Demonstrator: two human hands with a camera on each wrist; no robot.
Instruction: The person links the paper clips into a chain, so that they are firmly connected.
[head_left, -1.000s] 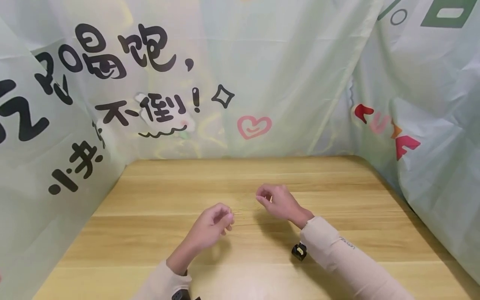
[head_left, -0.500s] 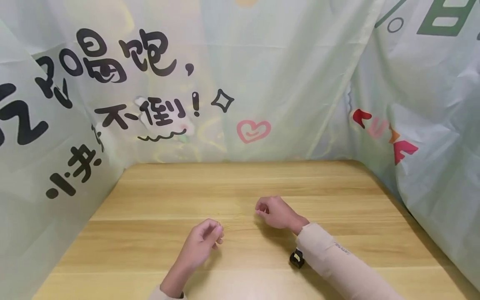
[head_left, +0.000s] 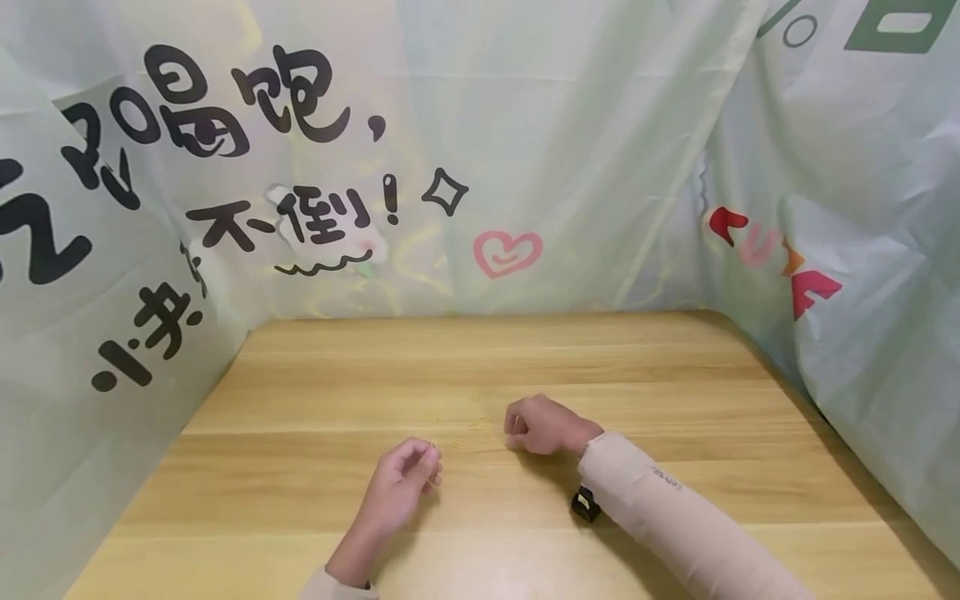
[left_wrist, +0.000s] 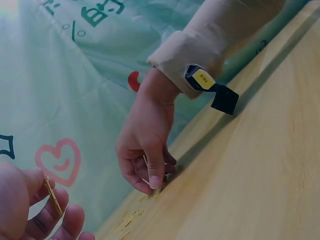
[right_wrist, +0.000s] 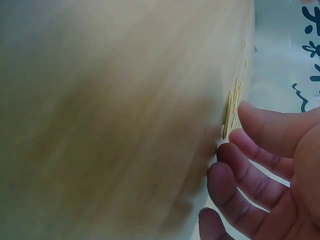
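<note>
My left hand (head_left: 399,479) pinches a gold paper clip (left_wrist: 53,198) between thumb and fingers, raised over the table. Several more gold paper clips (head_left: 478,423) lie loosely scattered on the wood between the two hands. Above the right end of this scatter, my right hand (head_left: 547,425) reaches down with bent fingers. In the left wrist view its fingertips come right to a paper clip (left_wrist: 157,192) at the table surface. The right wrist view has its thumb and index finger apart, with a group of clips (right_wrist: 231,110) just beyond their tips.
The wooden table (head_left: 645,350) is bounded at the back and sides by a pale green printed cloth (head_left: 585,167). A small black camera (head_left: 585,504) hangs under the right cuff.
My left hand has drawn back left and toward me with its paper clip. My right hand has come down lower, nearer the clips on the table.
</note>
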